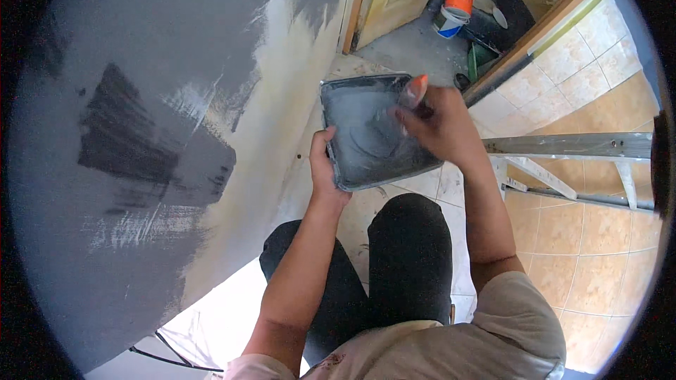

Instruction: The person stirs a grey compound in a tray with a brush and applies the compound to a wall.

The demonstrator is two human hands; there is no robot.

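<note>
My left hand (326, 172) grips the near left side of a dark, shallow paint tray (394, 177), its thumb over the rim. Grey paint is smeared across the tray's inside. Over the tray's right side, my right hand (447, 127) is closed around a paintbrush with an orange handle end (420, 83). Motion blurs the brush, and its bristles cannot be made out clearly. To my left stands a wall (162, 21) coated partly in grey. It bears a darker, brushed patch (127, 134) and an uncovered cream strip (282, 91) along its right part.
A metal ladder (570, 146) reaches in from the right, in front of tan tiles (549, 225). Beyond an open door (384, 10) sit an orange bucket (459, 0), a white-and-blue bucket (448, 23) and a green object (480, 56). Pale floor tiles lie below the tray.
</note>
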